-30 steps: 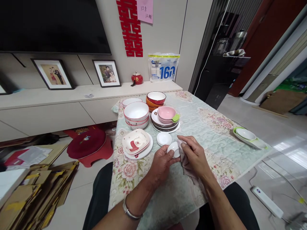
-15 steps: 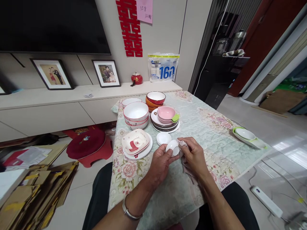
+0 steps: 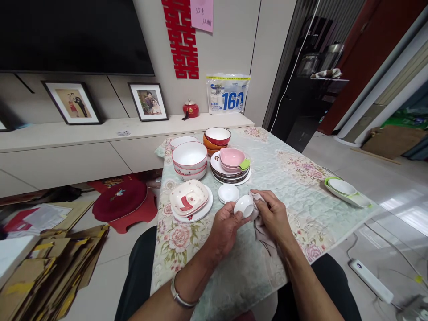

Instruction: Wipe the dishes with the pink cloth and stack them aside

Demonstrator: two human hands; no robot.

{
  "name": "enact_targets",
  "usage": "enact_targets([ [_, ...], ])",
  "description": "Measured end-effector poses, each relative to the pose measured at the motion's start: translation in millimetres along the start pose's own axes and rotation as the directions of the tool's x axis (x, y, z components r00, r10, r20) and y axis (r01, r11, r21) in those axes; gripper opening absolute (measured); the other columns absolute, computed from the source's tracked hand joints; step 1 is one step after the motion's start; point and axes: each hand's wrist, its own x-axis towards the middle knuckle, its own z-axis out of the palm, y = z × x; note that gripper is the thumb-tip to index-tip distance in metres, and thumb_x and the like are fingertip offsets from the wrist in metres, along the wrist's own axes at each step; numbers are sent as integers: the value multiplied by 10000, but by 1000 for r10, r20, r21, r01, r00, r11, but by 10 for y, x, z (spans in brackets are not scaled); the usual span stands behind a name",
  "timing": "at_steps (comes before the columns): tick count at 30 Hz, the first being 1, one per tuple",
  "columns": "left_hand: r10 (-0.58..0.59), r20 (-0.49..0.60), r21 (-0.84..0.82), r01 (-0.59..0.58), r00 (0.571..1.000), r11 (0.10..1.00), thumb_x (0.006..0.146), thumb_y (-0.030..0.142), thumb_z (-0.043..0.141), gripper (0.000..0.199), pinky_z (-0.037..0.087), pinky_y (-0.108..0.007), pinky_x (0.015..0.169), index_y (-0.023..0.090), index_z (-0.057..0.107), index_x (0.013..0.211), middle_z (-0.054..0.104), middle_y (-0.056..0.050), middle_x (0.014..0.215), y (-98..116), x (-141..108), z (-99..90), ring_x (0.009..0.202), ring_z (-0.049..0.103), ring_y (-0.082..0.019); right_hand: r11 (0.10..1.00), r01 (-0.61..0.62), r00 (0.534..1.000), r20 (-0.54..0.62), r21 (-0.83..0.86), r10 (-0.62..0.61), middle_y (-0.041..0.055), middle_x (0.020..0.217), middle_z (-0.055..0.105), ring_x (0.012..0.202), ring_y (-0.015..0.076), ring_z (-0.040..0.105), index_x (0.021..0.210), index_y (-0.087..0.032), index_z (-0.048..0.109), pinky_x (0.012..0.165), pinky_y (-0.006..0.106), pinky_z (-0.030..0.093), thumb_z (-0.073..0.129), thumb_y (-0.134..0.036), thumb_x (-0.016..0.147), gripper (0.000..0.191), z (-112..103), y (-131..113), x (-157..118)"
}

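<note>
A small white dish point(image 3: 244, 206) is tilted in my left hand point(image 3: 228, 226), the thumb on its near edge. My right hand point(image 3: 272, 217) is closed around a pale pinkish cloth point(image 3: 260, 225), which meets the dish's right edge and hangs down toward the table. Just beyond my left fingers sits a short stack of small white dishes point(image 3: 228, 193). To its left, square bear-patterned bowls point(image 3: 189, 197) rest on a white plate point(image 3: 204, 211). Behind are stacked dark-edged plates point(image 3: 230, 178) with pink bowls point(image 3: 232, 158) on top.
Red-rimmed white bowls point(image 3: 190, 156) are stacked at the back left, near orange and red bowls point(image 3: 217, 136). A green-and-white dish set point(image 3: 344, 191) sits by the table's right edge. A red stool point(image 3: 123, 205) and flattened cardboard point(image 3: 50, 276) are on the floor at left.
The dish has turned in my left hand and shifted slightly right, so more of its outer side shows. My right hand's cloth has moved along its edge.
</note>
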Motion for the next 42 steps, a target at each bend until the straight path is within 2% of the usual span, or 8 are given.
enact_targets([
  [5,35,9,19,-35,999,999,687,315,812,343,445,-329,877,142,716,967,716,-67,927,-32,34,-31,897,618,-206,996,83,995,-45,-40,-85,67,1027,649,985,218,618,1092,-241,705,857,366,501,517,-175,890,284,34,-132,-40],
  [10,47,51,71,-51,998,996,701,275,790,271,424,-301,832,150,710,928,694,-38,879,-81,40,-72,844,592,-183,951,295,952,109,-95,-285,70,1033,665,993,229,603,1160,-249,675,858,386,497,516,-125,883,343,53,-242,-56],
  [17,27,4,-25,-27,1000,999,689,250,808,304,428,-305,877,147,714,960,721,-54,923,-58,46,-57,907,622,-195,993,101,994,-23,-60,-102,46,990,664,939,209,627,1051,-238,692,825,349,502,560,-158,876,234,9,-82,-7],
  [20,13,-2,-98,-13,1000,995,685,239,818,343,436,-310,910,158,706,1000,724,-61,994,-46,58,-64,965,633,-203,986,134,988,-65,-97,-140,50,975,655,928,206,621,1033,-224,684,817,342,501,566,-131,871,220,40,-99,-31],
  [29,31,-51,-117,-37,998,992,669,265,835,382,433,-300,930,174,675,1005,707,-56,1053,-55,67,-72,1000,616,-183,896,390,917,173,-211,-359,108,1037,629,979,228,603,1169,-190,617,815,360,524,467,-55,893,342,93,-222,-91],
  [36,81,-64,-75,-86,995,993,641,282,842,381,418,-311,920,161,669,958,719,-47,939,-55,77,-53,946,621,-195,904,281,958,152,-322,-243,85,915,654,863,239,618,1021,-188,637,745,357,505,504,-90,872,222,41,-189,-88],
  [39,85,-53,-75,-88,995,993,650,293,836,381,424,-317,910,163,663,963,717,-50,951,-52,81,-56,973,625,-209,931,264,951,227,-252,-208,73,930,656,864,220,625,1005,-190,649,747,329,497,510,-81,863,227,36,-235,-106],
  [42,40,-22,-65,-41,999,997,658,300,830,375,435,-320,882,162,661,964,717,-56,969,-49,65,-47,967,629,-215,952,247,959,188,-178,-213,60,970,669,901,202,633,1032,-202,643,777,304,487,521,-78,860,245,38,-243,-96],
])
